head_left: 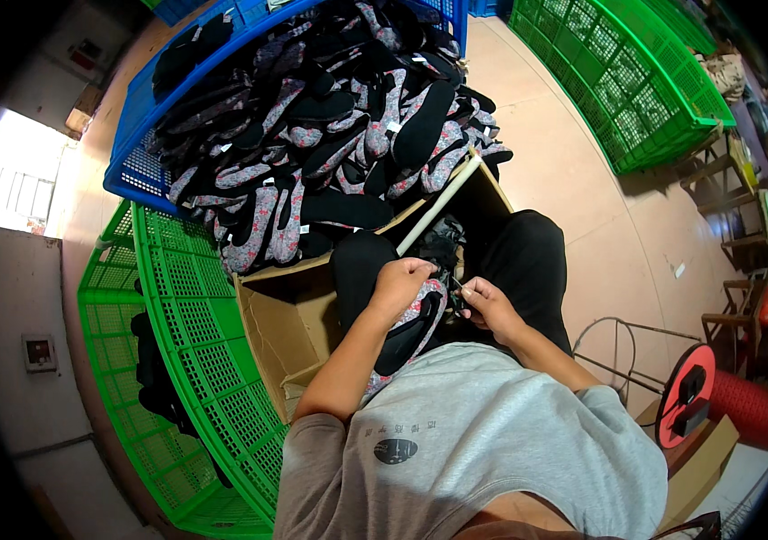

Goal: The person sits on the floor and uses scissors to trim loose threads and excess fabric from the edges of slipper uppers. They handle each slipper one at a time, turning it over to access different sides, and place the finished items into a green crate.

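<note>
A cloth shoe point(424, 314) with a grey and red floral upper and a black inside lies over my lap. My left hand point(401, 284) is closed at the shoe's upper end, its fingertips pinched together at the edge. Just to the right, my right hand point(490, 308) pinches a thin, dark, narrow tool point(458, 283), pointed toward the shoe. Its exact kind is too small to tell. Between my knees sits a bundle of black material point(441, 245), partly hidden by the hands.
Ahead, a large heap of similar floral shoes point(330, 135) fills a blue crate point(136, 144) and a cardboard surface. Green crates point(208, 351) stand at left and another green crate point(618, 81) at far right. A red spool point(749, 409) and wire stand point(623, 346) are near right.
</note>
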A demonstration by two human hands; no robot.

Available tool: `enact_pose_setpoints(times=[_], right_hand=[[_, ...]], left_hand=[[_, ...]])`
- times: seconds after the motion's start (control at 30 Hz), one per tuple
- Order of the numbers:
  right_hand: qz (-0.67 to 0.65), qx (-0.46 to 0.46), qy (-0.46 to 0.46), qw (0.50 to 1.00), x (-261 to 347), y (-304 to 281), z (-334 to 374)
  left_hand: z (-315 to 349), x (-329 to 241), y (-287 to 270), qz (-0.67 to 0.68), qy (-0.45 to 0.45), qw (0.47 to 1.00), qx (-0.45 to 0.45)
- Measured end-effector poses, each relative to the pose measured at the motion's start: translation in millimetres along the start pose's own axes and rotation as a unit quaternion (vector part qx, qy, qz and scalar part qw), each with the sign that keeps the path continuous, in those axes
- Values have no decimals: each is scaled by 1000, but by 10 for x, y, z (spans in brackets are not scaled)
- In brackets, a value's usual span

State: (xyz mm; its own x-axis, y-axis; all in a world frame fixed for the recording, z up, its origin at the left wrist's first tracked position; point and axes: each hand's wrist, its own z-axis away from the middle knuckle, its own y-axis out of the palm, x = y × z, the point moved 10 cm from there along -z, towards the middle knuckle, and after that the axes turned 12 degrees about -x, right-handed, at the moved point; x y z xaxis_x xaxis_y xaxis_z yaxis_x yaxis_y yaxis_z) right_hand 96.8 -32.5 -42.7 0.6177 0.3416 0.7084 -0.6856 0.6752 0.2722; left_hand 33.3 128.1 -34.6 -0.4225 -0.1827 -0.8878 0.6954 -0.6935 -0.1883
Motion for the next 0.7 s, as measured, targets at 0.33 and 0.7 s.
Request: enact_pose_setpoints(times=[0.33, 0.7], right_hand=[[26, 151, -23, 988, 94, 316, 282], [-15, 223, 16, 975, 6, 455, 305]], left_hand=[[600, -607, -366, -100, 211, 969, -76], [900, -832, -259, -297, 349, 886, -74]])
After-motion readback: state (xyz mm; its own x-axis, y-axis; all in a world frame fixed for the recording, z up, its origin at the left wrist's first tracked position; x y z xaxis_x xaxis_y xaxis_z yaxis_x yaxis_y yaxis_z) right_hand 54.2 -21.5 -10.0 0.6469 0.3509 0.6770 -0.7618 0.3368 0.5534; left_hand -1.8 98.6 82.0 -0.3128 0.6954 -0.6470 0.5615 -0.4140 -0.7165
